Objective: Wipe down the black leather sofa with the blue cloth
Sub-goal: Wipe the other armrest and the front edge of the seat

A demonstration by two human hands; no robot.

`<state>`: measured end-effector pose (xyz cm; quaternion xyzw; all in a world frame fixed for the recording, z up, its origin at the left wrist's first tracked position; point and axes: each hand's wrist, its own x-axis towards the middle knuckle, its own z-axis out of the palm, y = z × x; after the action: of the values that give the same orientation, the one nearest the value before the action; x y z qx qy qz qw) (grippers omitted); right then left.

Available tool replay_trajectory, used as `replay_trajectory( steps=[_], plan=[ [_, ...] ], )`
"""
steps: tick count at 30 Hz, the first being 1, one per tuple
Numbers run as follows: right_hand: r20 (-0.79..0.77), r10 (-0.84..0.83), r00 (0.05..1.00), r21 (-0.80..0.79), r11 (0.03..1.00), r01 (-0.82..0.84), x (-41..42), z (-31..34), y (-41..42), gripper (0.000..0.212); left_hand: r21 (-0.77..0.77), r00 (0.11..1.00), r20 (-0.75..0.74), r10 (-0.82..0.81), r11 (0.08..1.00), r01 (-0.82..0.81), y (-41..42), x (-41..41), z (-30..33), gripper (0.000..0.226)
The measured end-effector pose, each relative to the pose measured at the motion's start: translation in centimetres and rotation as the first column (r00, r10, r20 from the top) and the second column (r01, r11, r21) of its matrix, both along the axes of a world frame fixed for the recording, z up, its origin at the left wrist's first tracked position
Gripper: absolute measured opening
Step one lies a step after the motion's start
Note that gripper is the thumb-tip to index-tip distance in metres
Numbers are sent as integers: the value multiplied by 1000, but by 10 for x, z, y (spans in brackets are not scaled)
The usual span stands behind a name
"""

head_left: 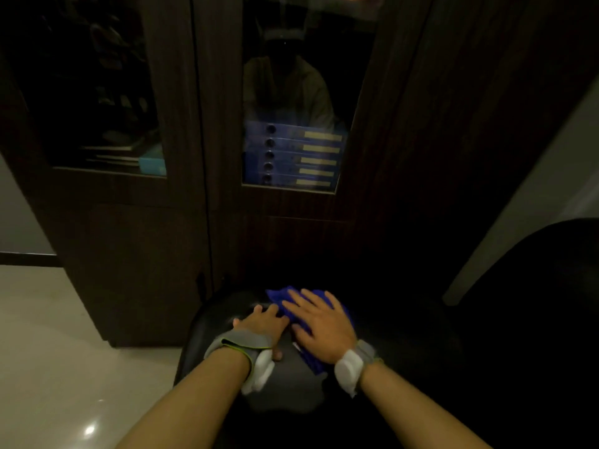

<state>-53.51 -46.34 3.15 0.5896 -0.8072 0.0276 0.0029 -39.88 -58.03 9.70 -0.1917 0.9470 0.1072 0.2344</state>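
Blue cloth (337, 311) under flat, spread right hand (319, 325) on sofa (227, 319); left hand (262, 324) rests open beside.

Office: cabinet (136, 254) of stacked binders (293, 157).

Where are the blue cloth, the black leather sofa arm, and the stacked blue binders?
blue cloth (278, 294): head view, bunched far edge beyond the fingers.
black leather sofa arm (214, 319): head view, rounded left top.
stacked blue binders (291, 155): head view, spines behind cabinet glass.
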Motion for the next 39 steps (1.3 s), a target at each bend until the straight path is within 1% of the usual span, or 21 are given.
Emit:
replay_trajectory(
  steps=[2, 5, 6, 8, 9, 11, 14, 16, 18, 20, 22, 24, 26, 28, 29, 31, 32, 33, 35, 37, 39],
  plan=[
    [-39, -146, 989, -31, 989, 145, -26, 1, 24, 54, 11, 998, -58, -3, 1000, 3, -16, 15, 5, 81],
    [-27, -521, 853, -14, 854, 520, -53, 4, 40, 53, 22, 939, -190, 286, 958, -287, -46, 49, 1, 75],
    [5, -595, 804, 7, 804, 595, -52, 4, 33, 54, 44, 906, -187, 379, 925, -377, -52, 60, -4, 75],
    [49, -671, 740, 42, 742, 669, -36, 5, 4, 54, 116, 872, -158, 463, 886, -449, -58, 75, -14, 79],
    [63, -662, 747, 49, 750, 660, -23, 5, -15, 54, 140, 865, -156, 478, 877, -459, -58, 77, -19, 83],
    [71, -536, 841, 16, 844, 536, 10, 5, -52, 52, 144, 857, -164, 488, 872, -468, -59, 78, -25, 88],
    [49, -179, 983, -32, 983, 181, 73, 7, -96, 52, 133, 838, -184, 513, 858, -496, -63, 81, -29, 93],
    [39, 85, 996, -3, 996, -85, 104, 5, -105, 54, 129, 834, -186, 519, 855, -503, -66, 87, -31, 99],
    [42, 213, 976, 1, 977, -213, 104, 6, -99, 56, 166, 850, -152, 505, 860, -482, -71, 96, -34, 117],
    [16, 132, 991, -31, 991, -131, 78, 5, -86, 55, 234, 870, -116, 478, 865, -444, -75, 106, -37, 134],
    [17, -154, 988, -30, 988, 155, 45, 5, -69, 52, 309, 867, -136, 479, 852, -422, -75, 115, -41, 140],
    [48, -411, 911, 23, 912, 410, 24, 7, -64, 52, 359, 838, -197, 509, 833, -421, -72, 122, -44, 137],
    [84, -510, 856, 73, 860, 505, 31, 9, -76, 53, 364, 802, -233, 550, 814, -453, -68, 128, -45, 129],
    [90, -464, 881, 53, 886, 461, 58, 9, -97, 54, 382, 789, -216, 575, 793, -474, -66, 131, -47, 116],
    [77, -384, 920, 30, 923, 383, 80, 7, -107, 54, 390, 786, -208, 582, 786, -479, -65, 136, -49, 106],
    [40, -151, 988, -21, 988, 152, 121, 8, -116, 55, 357, 754, -271, 599, 790, -499, -67, 143, -47, 65],
    [13, -9, 1000, -32, 999, 9, 143, 6, -115, 54, 317, 715, -322, 620, 782, -536, -71, 149, -45, 44],
    [-41, 148, 988, -28, 988, -149, 162, 0, -110, 52, 288, 654, -364, 663, 748, -598, -75, 154, -43, 36],
    [-145, 383, 912, 33, 924, -382, 183, -14, -91, 49, 281, 530, -424, 734, 663, -694, -83, 165, -37, 31],
    [-177, 388, 905, -6, 919, -395, 170, -20, -69, 52, 273, 510, -452, 731, 658, -701, -84, 169, -34, 33],
    [-147, 193, 970, -100, 973, -209, 140, -17, -45, 58, 266, 597, -475, 646, 752, -603, -77, 165, -34, 35]
  ],
)
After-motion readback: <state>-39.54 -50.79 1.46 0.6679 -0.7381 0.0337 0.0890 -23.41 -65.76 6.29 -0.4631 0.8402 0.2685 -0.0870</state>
